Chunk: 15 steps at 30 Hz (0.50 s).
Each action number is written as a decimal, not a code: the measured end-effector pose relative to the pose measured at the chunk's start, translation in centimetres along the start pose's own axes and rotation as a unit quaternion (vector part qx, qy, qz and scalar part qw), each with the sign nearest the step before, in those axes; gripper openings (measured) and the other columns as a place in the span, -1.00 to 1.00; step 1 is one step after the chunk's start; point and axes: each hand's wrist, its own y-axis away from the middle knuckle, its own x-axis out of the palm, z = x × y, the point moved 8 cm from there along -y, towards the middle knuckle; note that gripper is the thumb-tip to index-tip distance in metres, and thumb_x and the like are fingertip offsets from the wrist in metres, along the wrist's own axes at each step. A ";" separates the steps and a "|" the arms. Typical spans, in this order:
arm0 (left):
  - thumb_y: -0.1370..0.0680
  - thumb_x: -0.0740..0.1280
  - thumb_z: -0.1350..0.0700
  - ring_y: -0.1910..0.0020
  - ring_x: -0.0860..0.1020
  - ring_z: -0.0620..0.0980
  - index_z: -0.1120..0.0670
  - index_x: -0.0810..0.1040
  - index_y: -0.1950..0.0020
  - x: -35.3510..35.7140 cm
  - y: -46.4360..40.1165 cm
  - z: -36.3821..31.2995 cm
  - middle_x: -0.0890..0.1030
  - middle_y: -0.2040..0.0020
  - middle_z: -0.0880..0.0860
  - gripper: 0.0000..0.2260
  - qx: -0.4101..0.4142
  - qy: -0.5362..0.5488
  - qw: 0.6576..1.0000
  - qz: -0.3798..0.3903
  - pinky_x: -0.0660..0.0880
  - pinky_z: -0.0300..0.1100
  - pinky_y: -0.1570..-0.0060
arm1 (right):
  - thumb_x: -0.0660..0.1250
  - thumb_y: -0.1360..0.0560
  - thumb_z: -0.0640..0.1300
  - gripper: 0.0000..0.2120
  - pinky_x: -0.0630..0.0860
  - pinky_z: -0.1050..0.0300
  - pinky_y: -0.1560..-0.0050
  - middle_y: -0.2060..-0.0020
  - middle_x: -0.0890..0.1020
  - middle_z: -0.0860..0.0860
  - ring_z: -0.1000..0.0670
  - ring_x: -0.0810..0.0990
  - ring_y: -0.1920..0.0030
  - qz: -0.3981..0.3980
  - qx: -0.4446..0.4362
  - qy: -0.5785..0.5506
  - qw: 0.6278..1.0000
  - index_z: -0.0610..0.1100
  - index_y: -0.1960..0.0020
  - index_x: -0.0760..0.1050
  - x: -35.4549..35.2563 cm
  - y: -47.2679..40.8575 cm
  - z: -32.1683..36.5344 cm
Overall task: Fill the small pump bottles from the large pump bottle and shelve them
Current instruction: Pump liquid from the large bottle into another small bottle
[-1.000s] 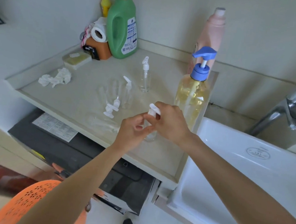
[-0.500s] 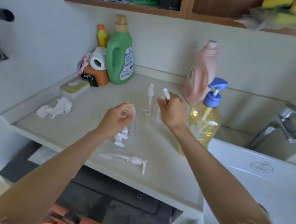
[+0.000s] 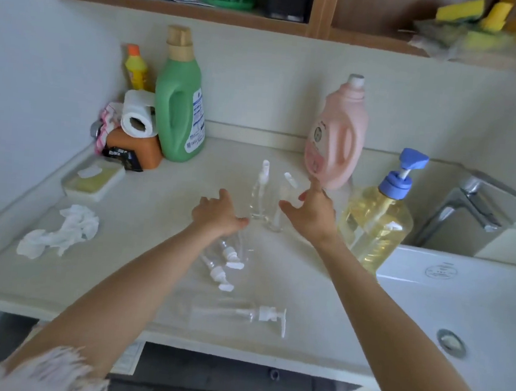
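Observation:
Two small clear pump bottles stand upright mid-counter: one (image 3: pixel 260 192) at the back, another (image 3: pixel 279 207) just right of it. My right hand (image 3: pixel 310 211) hovers spread beside the right bottle, holding nothing. My left hand (image 3: pixel 217 213) is relaxed just left of both, also empty. Two more small bottles (image 3: pixel 225 263) lie below my left hand, and a third (image 3: pixel 239 315) lies on its side near the front edge. The large pump bottle (image 3: pixel 377 219) of yellow liquid with a blue pump stands at the right. A wooden shelf (image 3: pixel 186 10) runs overhead.
Green (image 3: pixel 181 99) and pink (image 3: pixel 338 133) detergent jugs stand against the wall. A toilet roll (image 3: pixel 138 117), orange container, yellow bottle and soap dish (image 3: pixel 92 179) crowd the back left. Crumpled tissue (image 3: pixel 61 233) lies left. A white sink (image 3: pixel 460 309) and tap (image 3: pixel 473 203) are at the right.
The small bottle that both hands held near the front now stands by the other upright one. My right hand has let go of it and spread; the view tilted up.

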 end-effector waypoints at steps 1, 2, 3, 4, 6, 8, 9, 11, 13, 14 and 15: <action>-0.45 0.30 -0.26 -0.31 0.42 0.19 0.18 0.04 -0.50 0.2 -0.4 -0.1 0.47 -0.31 0.14 -0.17 -0.012 -0.002 1.000 0.010 0.40 -0.03 -0.17 | 0.41 -0.47 0.00 -0.27 0.42 0.03 -0.13 -0.17 0.53 -0.08 -0.10 0.51 -0.18 -0.016 -0.012 -0.005 1.000 -0.16 -0.51 0.14 -0.5 0.9 0.0; -0.45 0.31 -0.24 -0.30 0.44 0.18 0.20 -0.02 -0.52 0.3 -0.7 -0.2 0.46 -0.34 0.13 -0.13 -0.021 0.002 1.000 0.018 0.40 -0.04 -0.17 | 0.40 -0.48 -0.05 -0.30 0.41 0.08 -0.10 -0.16 0.53 -0.06 -0.08 0.51 -0.14 -0.036 -0.025 -0.017 0.999 -0.16 -0.50 0.15 -1.1 2.0 0.1; -0.45 0.33 -0.21 -0.29 0.45 0.17 0.21 -0.06 -0.53 0.3 -0.9 -0.1 0.45 -0.34 0.13 -0.11 -0.030 0.014 0.999 0.018 0.41 -0.05 -0.17 | 0.40 -0.49 -0.08 -0.33 0.41 0.13 -0.05 -0.13 0.53 -0.04 -0.05 0.52 -0.08 -0.055 -0.040 -0.036 0.997 -0.14 -0.50 0.19 -1.6 3.0 0.3; -0.45 0.35 -0.19 -0.28 0.46 0.18 0.21 -0.04 -0.53 0.0 -0.7 0.0 0.45 -0.34 0.14 -0.12 -0.040 0.039 0.998 0.012 0.41 -0.06 -0.16 | 0.39 -0.49 -0.11 -0.38 0.39 0.19 0.01 -0.10 0.53 -0.02 -0.01 0.51 0.00 -0.075 -0.057 -0.056 0.994 -0.13 -0.48 0.23 -2.2 4.0 0.6; -0.44 0.38 -0.09 -0.24 0.48 0.18 0.17 0.14 -0.45 -1.1 -0.3 0.5 0.50 -0.27 0.13 -0.28 -0.045 0.143 0.989 -0.017 0.41 -0.09 -0.09 | 0.39 -0.49 -0.16 -0.48 0.34 0.28 0.11 -0.01 0.54 0.04 0.07 0.48 0.12 -0.111 -0.090 -0.089 0.986 -0.09 -0.41 0.34 -3.1 5.7 1.1; -0.45 0.40 0.02 -0.19 0.52 0.15 0.13 0.27 -0.30 -2.9 0.7 1.2 0.55 -0.18 0.11 -0.48 -0.022 0.290 0.955 -0.061 0.41 -0.13 -0.03 | 0.38 -0.48 -0.20 -0.59 0.38 0.28 0.11 0.07 0.56 0.08 0.15 0.47 0.19 -0.114 -0.108 -0.125 0.980 -0.07 -0.31 0.46 -3.4 6.6 1.8; -0.45 0.41 0.07 -0.16 0.54 0.11 0.12 0.29 -0.26 -4.1 1.5 1.3 0.56 -0.15 0.09 -0.52 0.004 0.356 0.931 -0.082 0.41 -0.16 -0.02 | 0.38 -0.48 -0.20 -0.64 0.42 0.26 0.09 0.10 0.57 0.11 0.17 0.48 0.18 -0.099 -0.113 -0.146 0.978 -0.06 -0.27 0.50 -3.1 6.8 2.1; -0.47 0.43 0.17 -0.07 0.59 -0.01 0.08 0.30 -0.22 -6.8 3.8 1.1 0.59 -0.13 0.09 -0.58 0.067 0.488 0.865 -0.099 0.45 -0.20 0.00 | 0.41 -0.48 -0.16 -0.66 0.43 0.25 0.04 0.07 0.57 0.12 0.19 0.50 0.13 -0.055 -0.122 -0.176 0.975 -0.05 -0.25 0.53 -2.3 7.0 3.3; -0.51 0.37 0.30 0.03 0.62 -0.13 0.07 0.34 -0.21 -9.3 6.9 -0.2 0.62 -0.11 0.09 -0.64 0.136 0.603 0.784 -0.061 0.51 -0.25 0.05 | 0.45 -0.46 -0.05 -0.56 0.43 0.26 -0.05 -0.06 0.55 0.11 0.21 0.50 0.02 0.012 -0.116 -0.198 0.973 0.01 -0.32 0.46 -1.2 6.9 4.2; -0.52 0.32 0.36 0.04 0.62 -0.14 0.07 0.38 -0.21 -10.2 8.3 -1.2 0.63 -0.07 0.07 -0.67 0.170 0.643 0.746 -0.027 0.53 -0.25 0.04 | 0.44 -0.46 0.02 -0.49 0.45 0.22 -0.11 -0.14 0.53 0.08 0.18 0.52 -0.06 0.067 -0.095 -0.231 0.966 0.05 -0.37 0.40 -0.5 6.9 4.3; -0.52 0.27 0.40 0.03 0.62 -0.12 0.08 0.41 -0.20 -10.9 9.6 -2.0 0.63 -0.04 0.04 -0.67 0.196 0.673 0.713 0.001 0.54 -0.23 0.02 | 0.42 -0.47 0.08 -0.45 0.49 0.16 -0.15 -0.21 0.51 0.04 0.11 0.54 -0.13 0.140 -0.066 -0.281 0.947 0.10 -0.41 0.34 0.4 7.1 4.4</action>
